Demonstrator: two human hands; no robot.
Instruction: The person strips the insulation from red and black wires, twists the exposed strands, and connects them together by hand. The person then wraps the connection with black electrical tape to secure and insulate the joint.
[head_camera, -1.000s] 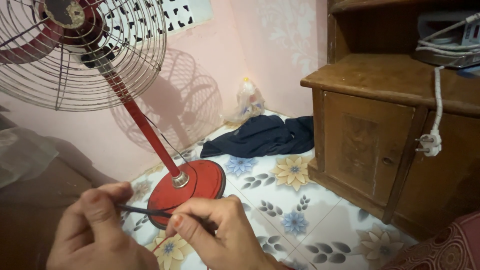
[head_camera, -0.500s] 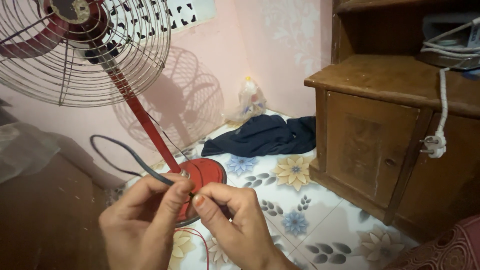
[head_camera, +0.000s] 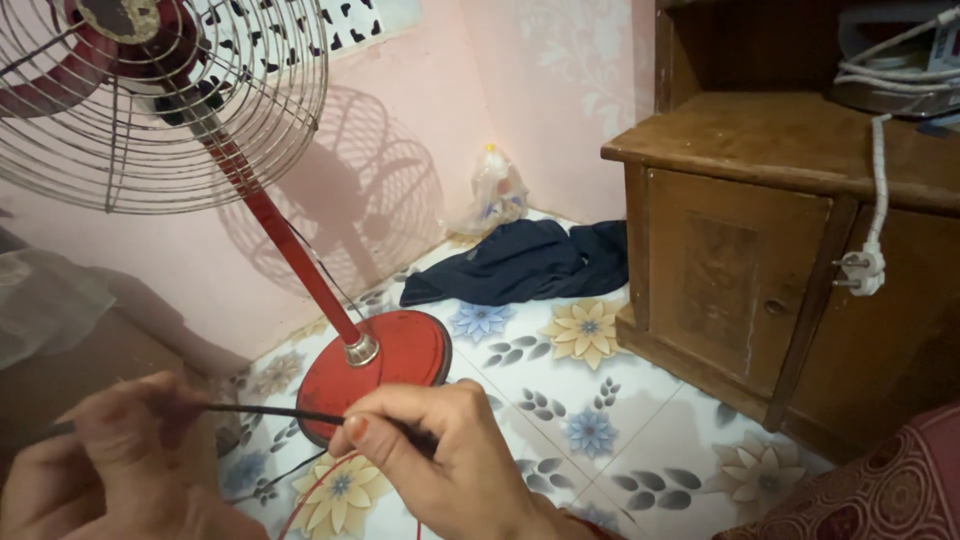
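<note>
- Both hands pinch a thin black cable (head_camera: 262, 411): left hand (head_camera: 120, 470) clamps one end, right hand (head_camera: 445, 460) grips the other, cable stretched taut between them.
- Holding it well calls, I judge, for even tension and fingertip control.
- A thin red wire (head_camera: 312, 492) loops just below the grip.
- Beyond stands a glossy red pedestal fan (head_camera: 375, 360) on flowered tile.
</note>
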